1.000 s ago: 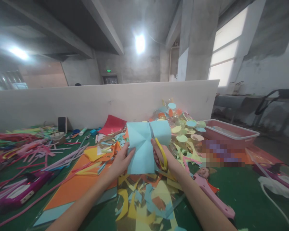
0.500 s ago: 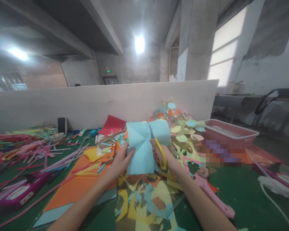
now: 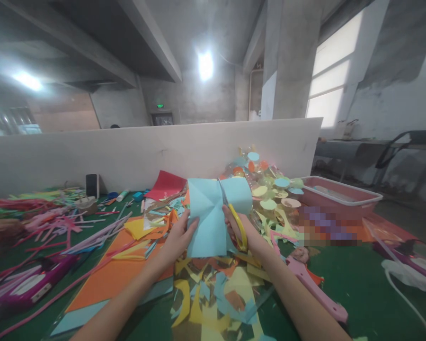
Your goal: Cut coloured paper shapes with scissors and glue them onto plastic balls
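Observation:
A light blue sheet of paper (image 3: 206, 232), marked with creases, is held up in front of me. My left hand (image 3: 179, 237) pinches its left edge, thumb on the near face. In my right hand (image 3: 252, 237) are scissors with yellow handles (image 3: 240, 229), fingers closed round them. Their blades point upward and reach the sheet's top edge, where a cut splits the paper. To the right of the blades, the paper curls over. Below both hands lie yellow, blue and orange paper scraps (image 3: 213, 298).
Orange sheets (image 3: 99, 289) lie at left, near a purple glue gun (image 3: 39, 279) and pink strips. Another person's hand (image 3: 3, 229) is at the left edge. Paper-topped cups (image 3: 269, 204) pile up behind. At right are a pink bin (image 3: 341, 201) and pink glue gun (image 3: 315, 291).
At the left edge, another person's hand has come further into view over the strips. My hands, the paper and the scissors have barely moved.

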The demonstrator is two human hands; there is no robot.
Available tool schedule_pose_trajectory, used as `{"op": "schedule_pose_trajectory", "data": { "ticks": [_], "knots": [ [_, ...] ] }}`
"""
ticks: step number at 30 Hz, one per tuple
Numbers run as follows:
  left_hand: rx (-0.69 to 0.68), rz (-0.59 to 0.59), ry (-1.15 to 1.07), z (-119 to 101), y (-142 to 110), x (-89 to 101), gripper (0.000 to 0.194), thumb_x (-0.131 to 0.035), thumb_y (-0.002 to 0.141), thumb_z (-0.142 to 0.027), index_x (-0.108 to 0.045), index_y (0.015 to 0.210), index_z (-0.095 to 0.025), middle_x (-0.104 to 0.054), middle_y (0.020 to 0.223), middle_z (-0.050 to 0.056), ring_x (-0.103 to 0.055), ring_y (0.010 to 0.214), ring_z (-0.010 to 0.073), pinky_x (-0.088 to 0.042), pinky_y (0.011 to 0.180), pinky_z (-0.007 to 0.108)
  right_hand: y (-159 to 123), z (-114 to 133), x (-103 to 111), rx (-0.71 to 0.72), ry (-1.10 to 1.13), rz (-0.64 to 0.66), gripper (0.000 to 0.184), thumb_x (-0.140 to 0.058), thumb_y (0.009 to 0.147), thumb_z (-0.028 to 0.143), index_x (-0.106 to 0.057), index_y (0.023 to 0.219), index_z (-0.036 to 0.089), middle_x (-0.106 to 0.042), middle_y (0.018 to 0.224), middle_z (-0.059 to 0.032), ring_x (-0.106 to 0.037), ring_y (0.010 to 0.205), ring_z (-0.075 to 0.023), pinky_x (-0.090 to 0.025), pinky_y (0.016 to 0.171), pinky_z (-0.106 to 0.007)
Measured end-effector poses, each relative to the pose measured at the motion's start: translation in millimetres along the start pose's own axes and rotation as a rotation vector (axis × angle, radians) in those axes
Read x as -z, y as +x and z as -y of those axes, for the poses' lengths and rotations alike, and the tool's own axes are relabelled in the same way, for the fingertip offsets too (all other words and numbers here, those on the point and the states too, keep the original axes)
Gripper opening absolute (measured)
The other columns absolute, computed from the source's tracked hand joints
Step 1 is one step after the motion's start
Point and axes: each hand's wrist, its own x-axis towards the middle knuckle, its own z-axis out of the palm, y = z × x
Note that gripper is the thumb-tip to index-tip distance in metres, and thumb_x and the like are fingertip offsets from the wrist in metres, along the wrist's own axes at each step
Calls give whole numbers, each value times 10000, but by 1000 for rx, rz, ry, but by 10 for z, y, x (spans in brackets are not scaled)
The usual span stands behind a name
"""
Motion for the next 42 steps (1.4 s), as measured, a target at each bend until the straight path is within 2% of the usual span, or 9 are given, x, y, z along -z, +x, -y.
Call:
{"op": "schedule_pose_trajectory", "data": {
  "ticks": [5,9,12,16,23,27,31,36,42],
  "knots": [
    [-10,-41,-42,10,-5,1,290,-564,840,-412,-603,1039,-204,-621,831,16,-560,736,174,-473,677,279,-18,42,-10,-9,-10,-24,528,-462,815,720,-413,669,215,-306,426,91,-281,336,-77,-270,330,-211],
    [-7,-46,5,-22,-6,6,287,-545,853,-412,-601,1037,-200,-630,879,27,-572,771,181,-477,709,292,-26,47,-5,15,-3,-9,514,-464,834,691,-382,643,220,-268,433,103,-237,333,-59,-257,327,-199],
    [-5,-46,27,-47,-7,10,281,-520,870,-413,-589,1033,-195,-626,914,35,-571,782,183,-472,720,301,3,16,-15,6,-3,-23,512,-442,843,692,-375,644,225,-277,424,100,-259,325,-67,-271,323,-204],
    [-7,-50,39,-48,-4,16,256,-520,873,-412,-591,993,-198,-611,847,16,-554,726,173,-462,686,294,52,-25,-32,1,2,-42,490,-437,854,676,-390,662,227,-291,410,99,-287,323,-82,-284,322,-214],
    [-4,-4,2,7,6,16,303,-470,901,-429,-567,1068,-195,-629,924,34,-580,786,185,-471,721,302,37,-16,-3,49,-31,-44,481,-383,880,652,-365,648,231,-284,434,93,-261,329,-77,-295,335,-231],
    [-12,-24,-32,58,21,-5,281,-491,894,-442,-578,1021,-207,-640,945,36,-591,850,194,-474,768,309,38,0,10,27,-63,-51,500,-356,872,677,-367,642,233,-298,437,83,-285,335,-88,-305,339,-238],
    [43,-69,-171,72,53,-13,367,-499,876,-475,-554,1127,-214,-658,1068,62,-614,933,212,-488,824,335,33,-17,13,17,-76,-44,504,-407,835,700,-376,652,231,-298,460,83,-277,369,-89,-283,360,-235],
    [134,-250,-256,39,102,13,487,-555,825,-495,-533,1205,-192,-650,1183,104,-621,1026,241,-493,861,358,86,-161,10,109,-366,-105,470,-519,800,656,-479,672,206,-548,612,-6,-501,553,-154,-344,507,-248],
    [256,-376,-410,80,131,49,482,-613,781,-510,-548,1148,-205,-706,1023,61,-662,792,188,-525,687,297,104,-261,-42,70,-745,-57,349,-567,832,523,-567,797,176,-676,816,-121,-625,728,-242,-357,583,-269]
  ]
}}
